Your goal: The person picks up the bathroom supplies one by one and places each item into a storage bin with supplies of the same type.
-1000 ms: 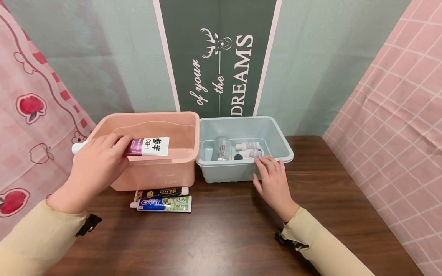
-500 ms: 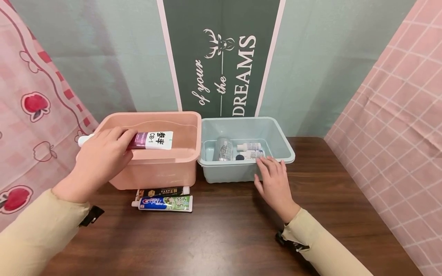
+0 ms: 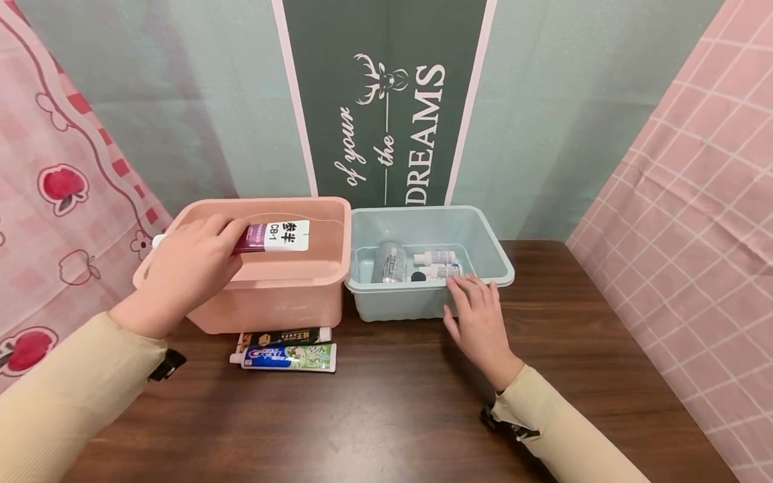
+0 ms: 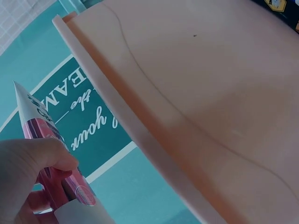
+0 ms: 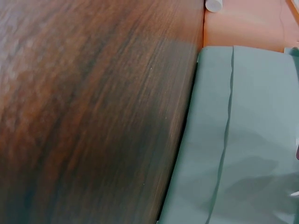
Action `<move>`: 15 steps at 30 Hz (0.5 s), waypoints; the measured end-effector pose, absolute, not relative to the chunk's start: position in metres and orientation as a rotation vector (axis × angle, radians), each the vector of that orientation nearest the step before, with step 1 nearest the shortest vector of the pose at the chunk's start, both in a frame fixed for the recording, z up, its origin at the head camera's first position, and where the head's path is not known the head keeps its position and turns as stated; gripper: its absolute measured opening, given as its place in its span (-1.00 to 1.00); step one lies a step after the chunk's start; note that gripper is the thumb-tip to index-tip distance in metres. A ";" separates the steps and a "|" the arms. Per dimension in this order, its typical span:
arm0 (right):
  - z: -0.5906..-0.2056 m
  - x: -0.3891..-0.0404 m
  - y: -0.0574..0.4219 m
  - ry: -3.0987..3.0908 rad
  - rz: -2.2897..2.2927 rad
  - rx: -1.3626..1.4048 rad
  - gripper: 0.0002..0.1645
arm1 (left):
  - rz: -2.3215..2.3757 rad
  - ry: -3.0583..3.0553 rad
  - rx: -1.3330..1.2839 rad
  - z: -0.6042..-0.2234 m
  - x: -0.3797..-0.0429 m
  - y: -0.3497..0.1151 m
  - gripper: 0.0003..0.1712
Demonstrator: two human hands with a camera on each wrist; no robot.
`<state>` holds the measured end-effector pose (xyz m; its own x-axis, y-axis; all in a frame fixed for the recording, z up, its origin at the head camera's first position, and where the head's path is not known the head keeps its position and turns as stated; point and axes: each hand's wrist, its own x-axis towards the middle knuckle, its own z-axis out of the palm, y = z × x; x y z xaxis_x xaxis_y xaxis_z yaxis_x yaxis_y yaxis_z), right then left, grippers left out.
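Observation:
My left hand [image 3: 193, 268] grips a purple and white toothpaste tube [image 3: 280, 237] over the pink bin [image 3: 302, 295]. In the left wrist view, thumb and fingers pinch the tube [image 4: 39, 126] around its middle. The fingertips of my right hand [image 3: 480, 322] rest on the front rim of the light blue bin [image 3: 398, 302], and its fingers are loosely bent. Inside the blue bin lie a clear bottle with a silvery label [image 3: 394, 263] and small white bottles [image 3: 436, 257]. The right wrist view shows the blue bin's outer wall [image 5: 252, 130], with the hand almost wholly out of frame.
Two toothpaste tubes lie before the pink bin: a blue and green one [image 3: 286, 357] and a black one [image 3: 290, 337] behind it. Both bins stand side by side on a dark wooden table [image 3: 374, 416]. Hanging cloths close off the back and both sides, including a pink checked one [image 3: 682, 168].
My left hand has carried the purple and white tube slightly to the right and farther back over the pink bin. The right hand stays on the blue rim.

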<state>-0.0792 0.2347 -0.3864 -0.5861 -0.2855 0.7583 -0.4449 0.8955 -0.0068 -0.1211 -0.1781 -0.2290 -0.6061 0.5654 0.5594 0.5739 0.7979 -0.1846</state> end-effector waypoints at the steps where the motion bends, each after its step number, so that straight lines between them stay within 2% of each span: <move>1: -0.386 -0.078 0.235 -2.233 0.244 0.518 -0.46 | -0.015 -2.367 -0.839 -0.230 -0.122 -0.178 -0.56; 15: -0.387 -0.077 0.234 -2.239 0.250 0.508 -0.43 | -0.040 -2.417 -0.915 -0.220 -0.136 -0.179 -0.54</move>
<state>-0.0771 0.2342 -0.3868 -0.5922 -0.2767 0.7568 -0.4365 0.8996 -0.0127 -0.1360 -0.1785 -0.2199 -0.6176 0.6036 0.5043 0.6201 0.7681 -0.1600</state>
